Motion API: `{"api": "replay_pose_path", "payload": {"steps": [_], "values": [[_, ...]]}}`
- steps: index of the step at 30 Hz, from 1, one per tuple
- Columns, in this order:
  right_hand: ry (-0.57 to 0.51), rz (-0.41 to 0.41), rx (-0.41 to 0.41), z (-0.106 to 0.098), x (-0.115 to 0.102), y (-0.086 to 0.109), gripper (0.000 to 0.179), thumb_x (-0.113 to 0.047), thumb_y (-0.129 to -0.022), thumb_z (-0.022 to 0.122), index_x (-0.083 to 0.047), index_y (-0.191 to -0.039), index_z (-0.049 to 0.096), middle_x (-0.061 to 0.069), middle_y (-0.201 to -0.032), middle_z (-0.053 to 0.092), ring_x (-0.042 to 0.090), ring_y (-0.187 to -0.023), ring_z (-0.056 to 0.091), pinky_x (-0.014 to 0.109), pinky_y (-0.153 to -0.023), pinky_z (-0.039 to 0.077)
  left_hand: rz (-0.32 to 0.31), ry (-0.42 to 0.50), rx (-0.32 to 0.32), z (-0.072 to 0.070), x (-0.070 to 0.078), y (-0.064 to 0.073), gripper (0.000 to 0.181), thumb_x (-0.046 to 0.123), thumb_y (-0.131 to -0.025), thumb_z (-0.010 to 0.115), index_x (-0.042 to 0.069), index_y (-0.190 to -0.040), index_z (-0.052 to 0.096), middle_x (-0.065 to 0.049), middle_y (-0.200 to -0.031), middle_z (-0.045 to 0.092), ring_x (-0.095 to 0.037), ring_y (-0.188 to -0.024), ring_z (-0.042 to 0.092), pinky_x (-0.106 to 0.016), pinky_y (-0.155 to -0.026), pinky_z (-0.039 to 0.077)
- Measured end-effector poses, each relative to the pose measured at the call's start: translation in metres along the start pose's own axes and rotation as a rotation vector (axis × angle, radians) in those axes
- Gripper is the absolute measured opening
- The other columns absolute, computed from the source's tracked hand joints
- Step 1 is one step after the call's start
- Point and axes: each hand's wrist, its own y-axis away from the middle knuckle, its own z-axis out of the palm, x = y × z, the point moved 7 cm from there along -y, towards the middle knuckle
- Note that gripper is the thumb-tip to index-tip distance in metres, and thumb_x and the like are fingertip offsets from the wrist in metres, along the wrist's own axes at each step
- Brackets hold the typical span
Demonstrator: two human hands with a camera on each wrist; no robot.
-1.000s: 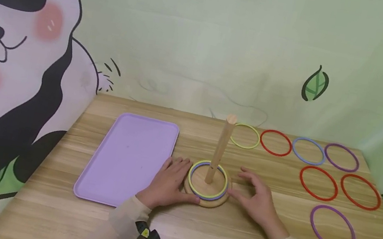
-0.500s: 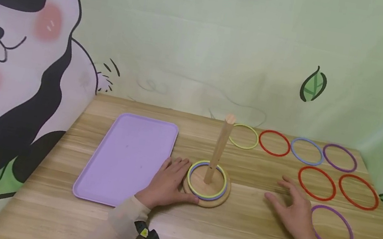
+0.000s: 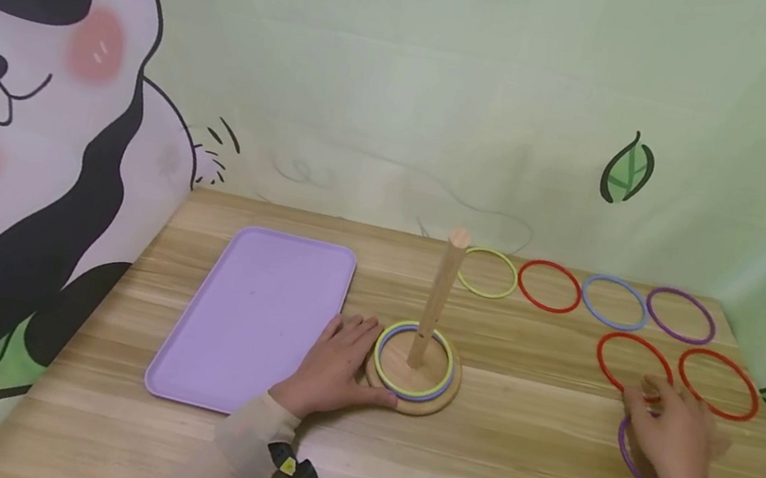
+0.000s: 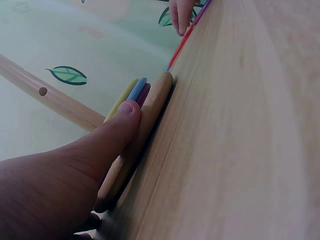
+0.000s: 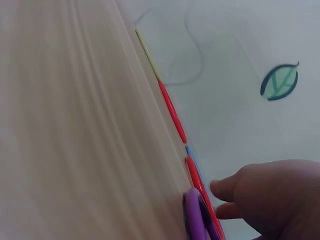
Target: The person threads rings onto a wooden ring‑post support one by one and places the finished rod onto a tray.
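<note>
A wooden ring stand point(image 3: 437, 303) with an upright peg stands mid-table. Yellow, blue and purple rings lie stacked on its round base, the yellow ring point(image 4: 121, 97) uppermost and the purple ring point(image 4: 145, 94) lowest. My left hand point(image 3: 335, 366) grips the base at its left and front, the thumb against the stacked rings in the left wrist view. Over at the right, my right hand point(image 3: 672, 440) hovers above a loose purple ring point(image 3: 628, 466), covering much of it. In the right wrist view its fingers are bent and apart from that purple ring point(image 5: 195, 215).
A lilac tray point(image 3: 248, 318) lies left of the stand. Two red rings, one nearer the stand point(image 3: 628, 337) and one farther right point(image 3: 755, 403), lie beyond my right hand. Yellow, red, blue and purple rings form a back row along the wall.
My right hand has moved right from beside the stand's base to above the loose purple ring, its fingers now pointing lower. The left hand has stayed on the base.
</note>
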Motion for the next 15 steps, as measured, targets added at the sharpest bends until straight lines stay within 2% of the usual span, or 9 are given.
{"api": "replay_pose_path", "payload": {"steps": [3,6,8,10,13,15], "values": [[0.016,0.040,-0.062,0.000,0.005,0.000,0.060,-0.048,-0.109,0.052,0.004,-0.137,0.060,0.041,-0.130,0.058,0.078,-0.130,0.028,0.095,-0.097,0.002,-0.001,0.001,0.000,0.000,0.000,0.000,0.116,0.070,-0.080,0.080,-0.003,-0.160,0.038,-0.023,-0.165,0.039,-0.043,-0.156,0.029,-0.057,-0.129,0.008],[0.017,0.010,-0.073,-0.001,0.001,-0.002,0.054,-0.042,-0.108,0.057,0.006,-0.132,0.064,0.039,-0.119,0.065,0.072,-0.123,0.041,0.089,-0.102,0.014,0.000,-0.002,-0.001,0.000,-0.001,-0.001,0.117,0.071,-0.080,0.080,-0.003,-0.161,0.038,-0.023,-0.165,0.039,-0.043,-0.156,0.028,-0.057,-0.129,0.008],[0.013,-0.021,-0.056,-0.002,-0.005,-0.003,0.046,-0.034,-0.106,0.062,0.007,-0.125,0.067,0.037,-0.113,0.068,0.065,-0.114,0.050,0.081,-0.101,0.025,-0.001,-0.004,0.001,0.001,-0.002,-0.001,0.117,0.071,-0.081,0.080,-0.004,-0.161,0.038,-0.023,-0.165,0.039,-0.043,-0.156,0.029,-0.057,-0.129,0.009],[0.009,-0.037,-0.041,-0.001,-0.009,-0.005,0.039,-0.029,-0.104,0.066,0.007,-0.118,0.070,0.036,-0.111,0.070,0.060,-0.109,0.056,0.078,-0.098,0.029,-0.002,-0.007,-0.001,0.001,-0.002,-0.001,0.117,0.071,-0.081,0.079,-0.003,-0.161,0.037,-0.023,-0.165,0.038,-0.043,-0.156,0.028,-0.057,-0.129,0.009],[-0.005,-0.032,-0.029,0.000,-0.012,-0.006,0.033,-0.026,-0.102,0.069,0.006,-0.110,0.071,0.035,-0.111,0.069,0.060,-0.107,0.057,0.083,-0.098,0.026,-0.006,-0.004,-0.003,0.001,-0.002,-0.001,0.117,0.071,-0.081,0.079,-0.003,-0.161,0.037,-0.023,-0.165,0.038,-0.042,-0.156,0.028,-0.056,-0.129,0.009],[-0.006,-0.036,-0.027,0.003,-0.013,-0.006,0.032,-0.026,-0.103,0.069,0.006,-0.108,0.070,0.036,-0.112,0.067,0.063,-0.110,0.053,0.090,-0.099,0.017,-0.009,-0.004,-0.007,0.001,-0.001,0.000,0.117,0.071,-0.081,0.080,-0.003,-0.161,0.038,-0.023,-0.165,0.038,-0.042,-0.157,0.028,-0.056,-0.130,0.008]]}}
